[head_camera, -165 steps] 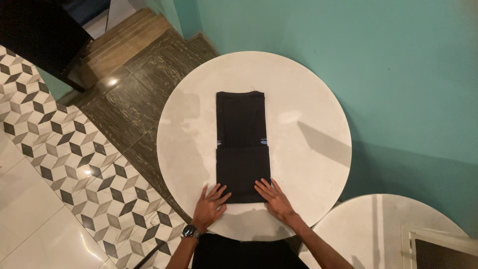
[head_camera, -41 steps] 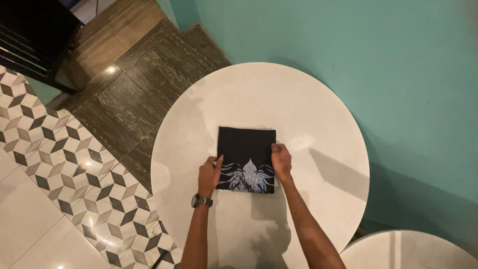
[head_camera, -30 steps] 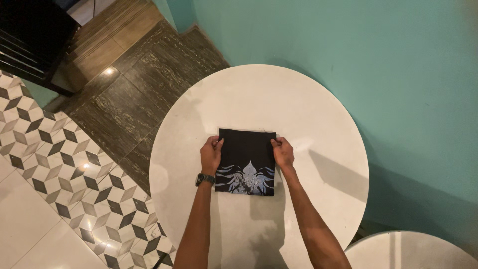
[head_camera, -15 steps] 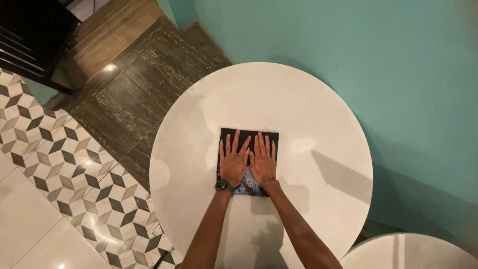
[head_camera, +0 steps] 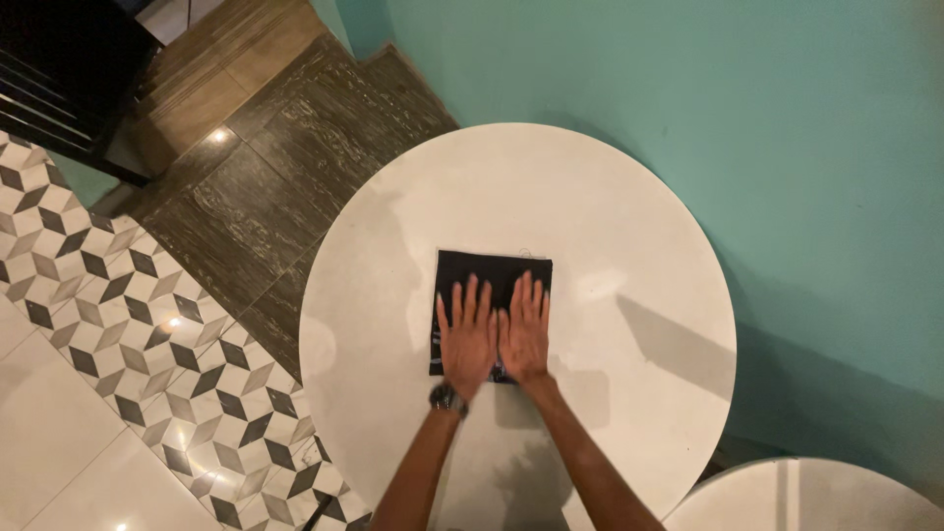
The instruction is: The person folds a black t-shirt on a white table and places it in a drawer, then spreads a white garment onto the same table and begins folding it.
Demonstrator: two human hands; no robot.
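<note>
While half a second ago the palms sat a bit higher on the cloth, both hands have now slid down toward the lower edge of the frame. The left hand [head_camera: 468,334] and right hand [head_camera: 524,327] lie flat and open, fingers spread, side by side and just about touching each other, gripping nothing. They're pressing on the folded black garment [head_camera: 492,272], which sits near the middle of the round white table [head_camera: 629,226].

Only the top strip of the fabric and a sliver at its left side show now; the pale printed pattern that was visible a second ago is pretty much all covered by the palms, with just a tiny bit peeking out between the wrists. A dark wristwatch [head_camera: 447,398] shows on the left wrist.

So my read: the folding itself looks finished, a neat square packet, and this is a smoothing stroke running toward the near edge to flatten the bundle.

Around it: teal wall [head_camera: 747,118] at the upper right, patterned floor tiles [head_camera: 128,334] on the left, a second white table [head_camera: 806,497] in the lower right corner.
</note>
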